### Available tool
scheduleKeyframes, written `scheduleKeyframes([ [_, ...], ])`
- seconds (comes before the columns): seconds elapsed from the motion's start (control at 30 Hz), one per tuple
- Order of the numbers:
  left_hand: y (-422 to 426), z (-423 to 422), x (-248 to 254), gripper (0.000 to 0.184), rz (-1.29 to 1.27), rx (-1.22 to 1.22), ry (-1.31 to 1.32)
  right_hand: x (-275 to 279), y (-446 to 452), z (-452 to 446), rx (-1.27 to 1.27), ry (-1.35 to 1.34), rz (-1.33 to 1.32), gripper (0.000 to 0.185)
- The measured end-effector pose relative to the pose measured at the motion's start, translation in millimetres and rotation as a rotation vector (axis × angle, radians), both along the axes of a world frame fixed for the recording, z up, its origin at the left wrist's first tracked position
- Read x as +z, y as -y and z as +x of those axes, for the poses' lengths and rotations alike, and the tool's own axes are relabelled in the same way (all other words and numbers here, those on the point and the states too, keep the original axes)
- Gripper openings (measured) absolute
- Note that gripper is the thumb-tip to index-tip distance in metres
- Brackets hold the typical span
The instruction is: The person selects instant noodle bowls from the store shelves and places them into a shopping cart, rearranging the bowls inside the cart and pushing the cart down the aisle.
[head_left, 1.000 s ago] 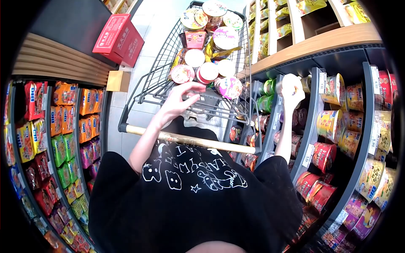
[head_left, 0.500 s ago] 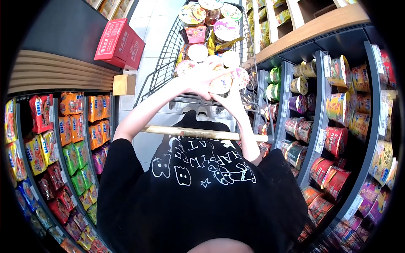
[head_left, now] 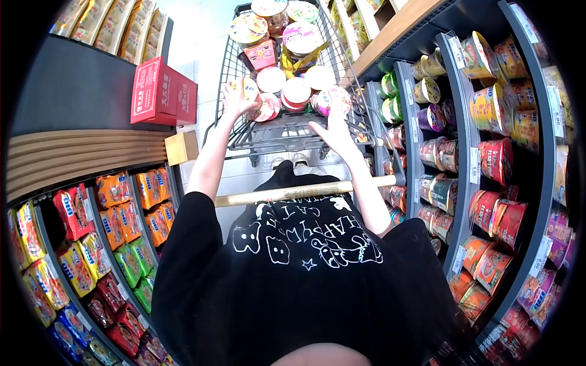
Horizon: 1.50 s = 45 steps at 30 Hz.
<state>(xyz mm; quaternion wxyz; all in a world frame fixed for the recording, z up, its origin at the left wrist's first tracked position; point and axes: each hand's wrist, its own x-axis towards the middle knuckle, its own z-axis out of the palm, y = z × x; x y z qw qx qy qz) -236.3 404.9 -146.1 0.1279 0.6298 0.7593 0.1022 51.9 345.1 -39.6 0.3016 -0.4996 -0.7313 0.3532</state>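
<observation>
Left hand (head_left: 234, 99), grip pinching pale cup (head_left: 250, 89) at cart's (head_left: 284, 130) left edge; right hand (head_left: 336, 127), grip spread, at pink-and-white tub (head_left: 328, 101).

The room is a shop aisle with pale, smooth floor tiles (head_left: 204, 43) shining under bright white light, almost washed out near the top. Stocked shelves (head_left: 96, 204) line the left, topped by a ribbed wooden panel (head_left: 91, 158) and a dark, flat surface (head_left: 79, 91). Beside them on the floor stand a red box (head_left: 162, 94) with white lettering and a small tan box (head_left: 181, 148). Along the right, dark grey racks (head_left: 464, 116) carry white price labels (head_left: 473, 166) beneath a light wooden ledge (head_left: 400, 30).
</observation>
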Motion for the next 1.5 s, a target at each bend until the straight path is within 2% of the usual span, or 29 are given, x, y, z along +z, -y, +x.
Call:
scheduleKeyframes([
  [0.17,-2.3,8.5,-1.4,0.098,-0.061,-0.083,0.096,-11.2,-0.4,2.7,-0.021,0.032,0.024,0.084],
  [0.27,-16.8,11.6,4.8,0.095,0.121,-0.013,0.126,-12.1,0.5,2.8,-0.018,0.073,0.028,0.082],
  [0.43,-59.7,26.8,14.0,0.097,0.272,-0.132,0.084,-11.7,-1.2,-0.7,-0.042,0.121,-0.016,0.08],
  [0.5,-75.1,37.9,8.0,0.099,0.25,-0.219,0.056,-12.6,1.0,0.2,-0.026,0.127,-0.032,0.078],
  [0.57,-84.5,51.7,0.1,0.101,0.181,-0.21,-0.1,-9.7,2.7,0.6,-0.046,0.174,-0.119,0.074],
  [0.7,-91.0,60.6,-26.8,0.103,0.013,-0.191,-0.254,-13.1,1.6,-3.3,-0.024,0.336,-0.137,0.062],
  [0.9,-88.6,68.9,-48.2,0.116,-0.077,-0.144,-0.277,-16.8,4.0,-5.4,-0.031,0.364,-0.216,0.055],
  [0.97,-83.5,68.0,-40.3,0.118,-0.075,-0.18,-0.161,-13.6,5.8,-2.0,-0.043,0.241,-0.169,0.057],
  [1.03,-74.3,61.9,-36.1,0.12,0.145,-0.289,-0.015,-9.8,-1.5,9.3,-0.093,-0.046,-0.143,0.055],
  [1.07,-69.9,60.8,-34.3,0.119,0.153,-0.293,0.005,-4.2,-6.8,16.3,-0.234,-0.213,-0.2,0.05],
  [1.1,-63.4,61.1,-33.0,0.109,0.064,-0.268,-0.022,3.1,-12.2,30.8,-0.296,-0.424,-0.188,0.043],
  [1.17,-43.1,54.0,-37.9,0.089,0.072,-0.414,-0.025,-19.7,-42.0,76.2,-0.417,-0.528,-0.132,0.038],
  [1.23,-20.0,55.6,-26.8,0.071,-0.19,-0.52,0.289,-13.4,-70.7,132.1,-0.489,-0.841,-0.252,0.033],
  [1.3,2.2,65.3,12.5,0.06,-0.652,-0.632,0.315,-3.0,-100.1,176.4,-0.601,-0.992,-0.35,0.03],
  [1.37,32.1,62.7,2.3,0.05,-0.489,-0.695,0.328,-37.9,-143.3,236.1,-0.607,-0.986,-0.524,0.034],
  [1.43,52.4,81.4,25.7,0.04,-0.527,-0.513,0.198,-59.9,-177.9,271.9,-0.751,-0.843,-0.574,0.036],
  [1.47,63.0,87.1,28.1,0.037,-0.361,-0.531,0.103,-63.1,-192.4,284.0,-0.818,-0.84,-0.583,0.033],
  [1.5,60.9,91.2,43.5,0.038,-0.5,-0.466,0.225,-65.6,-207.3,294.3,-0.883,-0.836,-0.595,0.031],
])
